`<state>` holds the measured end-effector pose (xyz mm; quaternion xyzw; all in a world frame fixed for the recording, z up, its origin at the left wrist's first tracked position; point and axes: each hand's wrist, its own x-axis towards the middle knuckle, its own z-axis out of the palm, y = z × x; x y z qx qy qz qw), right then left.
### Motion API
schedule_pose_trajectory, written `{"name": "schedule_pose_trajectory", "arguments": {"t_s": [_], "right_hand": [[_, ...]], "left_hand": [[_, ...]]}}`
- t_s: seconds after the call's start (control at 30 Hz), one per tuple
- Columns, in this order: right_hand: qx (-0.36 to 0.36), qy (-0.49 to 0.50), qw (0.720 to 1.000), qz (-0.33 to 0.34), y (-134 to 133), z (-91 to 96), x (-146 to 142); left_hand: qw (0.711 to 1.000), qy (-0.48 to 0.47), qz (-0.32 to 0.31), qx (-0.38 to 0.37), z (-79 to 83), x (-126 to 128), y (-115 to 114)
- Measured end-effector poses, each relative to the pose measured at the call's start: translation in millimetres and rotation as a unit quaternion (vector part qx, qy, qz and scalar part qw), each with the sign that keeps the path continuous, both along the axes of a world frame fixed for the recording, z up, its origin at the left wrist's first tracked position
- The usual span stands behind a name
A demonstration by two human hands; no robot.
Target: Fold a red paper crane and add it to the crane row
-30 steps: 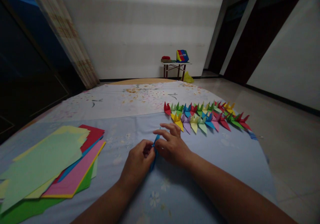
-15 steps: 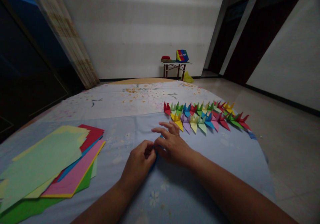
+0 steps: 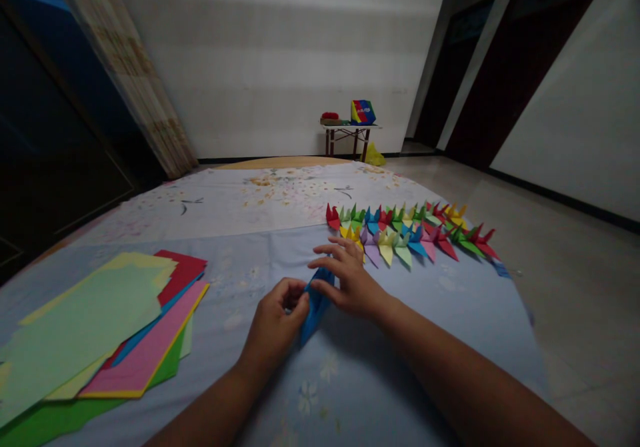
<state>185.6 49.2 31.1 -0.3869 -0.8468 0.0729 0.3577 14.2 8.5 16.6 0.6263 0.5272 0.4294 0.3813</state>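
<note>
A folded piece of blue paper (image 3: 316,308) is between my two hands, above the middle of the cloth-covered table. My left hand (image 3: 280,314) pinches its left edge between thumb and fingers. On the upper right side, my right hand (image 3: 345,277) has its thumb against the paper, with the fingers curved over the top and somewhat spread. The fingers hide part of the paper's upper edge. Just beyond my right hand stand two rows of folded paper cranes (image 3: 386,246) in several colours.
On the left lies a loose stack of coloured paper sheets (image 3: 95,320), pale green on top. A flowered cloth (image 3: 260,200) covers the round table. Near the far wall stands a small table (image 3: 350,127) bearing a colourful box (image 3: 363,112), with a yellow bag (image 3: 374,155) beside it.
The blue paper has turned, and more of its face shows between my hands. My right hand has shifted slightly right, away from the left one, which keeps its pinch.
</note>
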Motion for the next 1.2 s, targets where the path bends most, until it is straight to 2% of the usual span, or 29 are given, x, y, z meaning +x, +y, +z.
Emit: {"name": "schedule_pose_trajectory", "arguments": {"t_s": [0.2, 0.37, 0.5, 0.57, 0.7, 0.83, 0.93, 1.1, 1.2], "right_hand": [[-0.049, 0.04, 0.998, 0.012, 5.4, -5.0, 0.7], [-0.048, 0.04, 0.998, 0.011, 5.1, -6.0, -1.7], [-0.038, 0.11, 0.993, -0.026, 6.2, -5.7, -2.1], [-0.088, 0.162, 0.982, -0.046, 8.5, -6.9, -2.1], [-0.27, 0.223, 0.936, -0.017, 13.7, -11.7, -3.3], [-0.316, 0.265, 0.911, 0.011, 15.8, -16.1, -5.0], [-0.32, 0.274, 0.907, 0.011, 16.0, -18.9, -5.9], [-0.322, 0.271, 0.907, 0.0, 17.3, -19.3, -5.3], [-0.347, 0.292, 0.891, -0.002, 19.8, -16.0, -2.4]], "left_hand": [[0.996, -0.07, -0.018, -0.044, -4.2, 0.1, 3.9], [0.992, -0.107, -0.002, -0.072, -4.9, -0.8, 6.7], [0.983, -0.151, 0.019, -0.1, -2.1, -1.5, 6.0], [0.977, -0.177, 0.022, -0.115, -0.4, -0.9, 5.7], [0.969, -0.21, 0.013, -0.127, 1.4, 1.2, 5.1], [0.959, -0.246, 0.009, -0.14, 1.2, 2.6, 3.9], [0.96, -0.236, 0.005, -0.15, -0.1, 2.8, 4.4], [0.975, -0.163, 0.014, -0.15, -6.4, -0.1, 9.1], [0.979, -0.146, 0.037, -0.14, -9.6, -3.7, 12.4]]}}
